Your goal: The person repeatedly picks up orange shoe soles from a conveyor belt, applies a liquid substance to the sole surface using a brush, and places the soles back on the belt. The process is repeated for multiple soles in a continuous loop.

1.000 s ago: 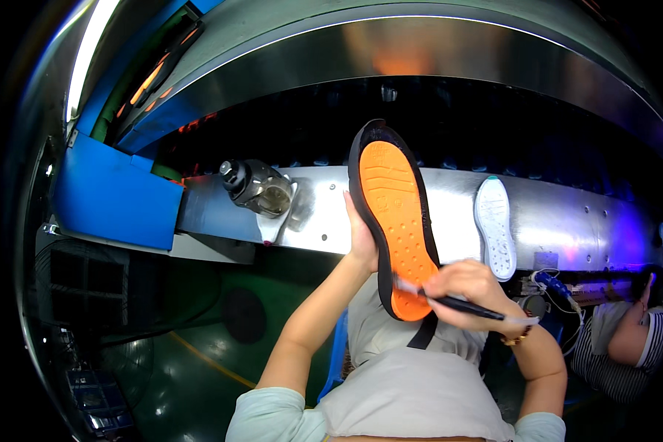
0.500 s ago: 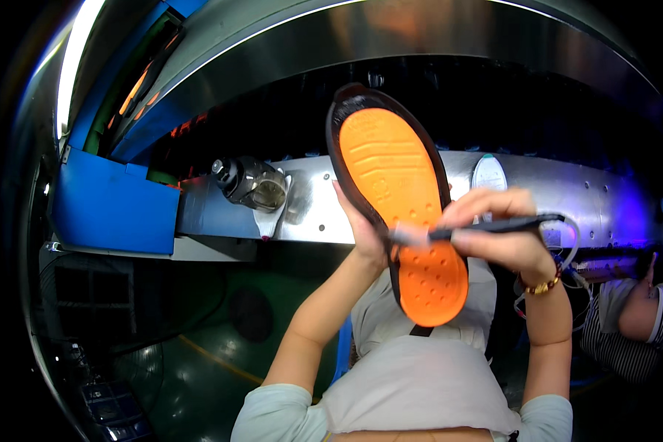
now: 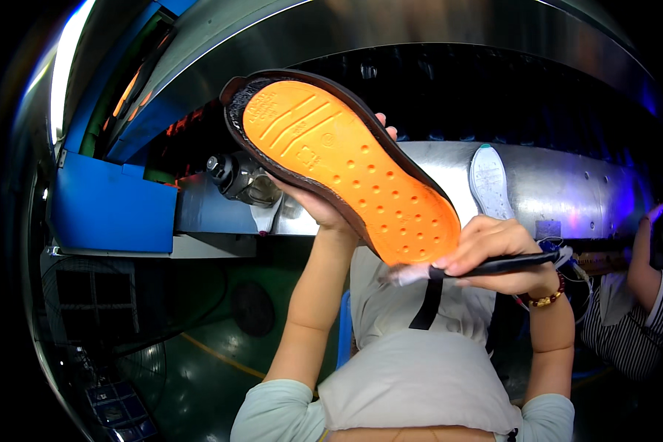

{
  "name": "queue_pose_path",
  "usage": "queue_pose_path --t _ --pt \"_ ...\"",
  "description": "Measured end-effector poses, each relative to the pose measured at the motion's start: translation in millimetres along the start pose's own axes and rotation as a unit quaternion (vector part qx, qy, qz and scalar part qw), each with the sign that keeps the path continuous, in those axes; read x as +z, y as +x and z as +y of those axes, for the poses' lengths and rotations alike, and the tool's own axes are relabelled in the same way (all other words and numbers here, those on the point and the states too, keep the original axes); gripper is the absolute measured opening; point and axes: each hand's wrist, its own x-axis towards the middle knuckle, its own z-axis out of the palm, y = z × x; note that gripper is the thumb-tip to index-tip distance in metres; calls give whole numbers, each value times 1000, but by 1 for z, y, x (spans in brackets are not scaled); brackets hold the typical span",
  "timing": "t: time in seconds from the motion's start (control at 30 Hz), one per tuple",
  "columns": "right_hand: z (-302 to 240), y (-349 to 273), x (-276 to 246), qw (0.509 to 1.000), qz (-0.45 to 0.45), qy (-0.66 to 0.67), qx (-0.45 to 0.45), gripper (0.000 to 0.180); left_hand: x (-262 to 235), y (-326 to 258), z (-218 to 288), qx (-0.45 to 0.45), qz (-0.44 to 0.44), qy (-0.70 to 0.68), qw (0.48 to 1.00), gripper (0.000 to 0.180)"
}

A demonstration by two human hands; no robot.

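A shoe sole point(image 3: 361, 177), orange with dimples and raised bars inside a dark brown rim, is held up tilted in front of me. My left hand point(image 3: 320, 208) grips it by its edges from behind, its palm along the lower left rim and fingertips showing past the right rim. Between the pinched fingers of my right hand point(image 3: 502, 250) is a brush point(image 3: 519, 261) with a black handle. Its pale, blurred bristle end lies at the sole's lower end; whether it touches is hard to tell. A thin tube runs near the handle's rear end.
Behind the sole runs a metal bench point(image 3: 560, 188). On it stand a dark-capped clear bottle point(image 3: 252, 184) at the left and a white sole-shaped piece point(image 3: 490, 182) at the right. A blue machine housing point(image 3: 114, 202) is far left. Another person's arm point(image 3: 643, 261) shows at the right.
The sole has turned, its upper end swinging left and its lower end now angled right. My right hand and the brush have moved down from mid-sole to its lower end.
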Motion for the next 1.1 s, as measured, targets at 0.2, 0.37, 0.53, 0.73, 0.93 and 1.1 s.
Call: queue_pose_path --t 0.2,0.37,0.53,0.73,0.93,1.1 --pt "12 -10 -7 994 77 -37 65 21 4 8 -1 3 -9 29 1000 99" --pt "18 -15 -13 976 68 204 37 20 26 13 4 -17 35 38 998 102" --pt "25 -10 3 926 179 324 71 19 38 -1 -2 -66 119 81 987 88" --pt "0 3 22 969 133 195 71 20 -2 -38 -3 -114 -93 -59 987 58" --pt "-13 11 -1 995 38 87 36 20 23 -22 20 -314 35 45 948 45" --pt "-24 11 -13 990 -136 11 41 14 32 -15 28 -461 35 135 876 47"
